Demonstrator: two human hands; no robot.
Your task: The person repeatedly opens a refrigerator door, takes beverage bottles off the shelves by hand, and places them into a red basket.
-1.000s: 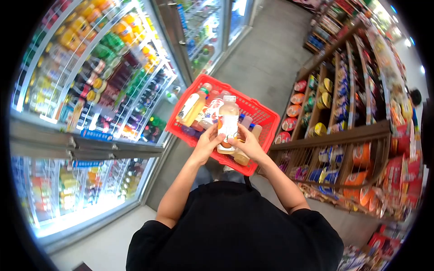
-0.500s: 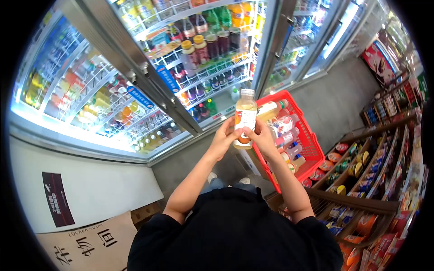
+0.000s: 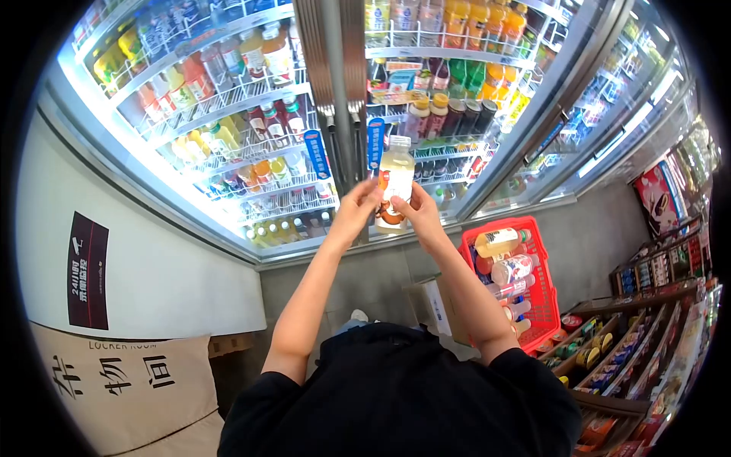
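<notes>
A clear bottle (image 3: 396,183) with a white and orange label and a white cap stands upright between my hands, in front of the glass fridge doors. My right hand (image 3: 420,212) is closed round its right side, thumb on the label. On its left side, my left hand (image 3: 359,207) has its fingertips at the bottle's edge; whether they press on it is hard to tell. Lower right of the hands is a red basket (image 3: 550,305) holding several bottles lying on their sides.
Two fridge door handles (image 3: 343,137) rise behind my left hand, among lit drink shelves (image 3: 449,52). A cardboard box (image 3: 426,305) is on the floor below my right forearm. Snack shelves (image 3: 632,350) stand at the lower right, a white panel (image 3: 167,274) at the left.
The view has swung left to face the fridge doors. The basket now appears farther right and lower, away from the bottle. My left hand has loosened round the bottle.
</notes>
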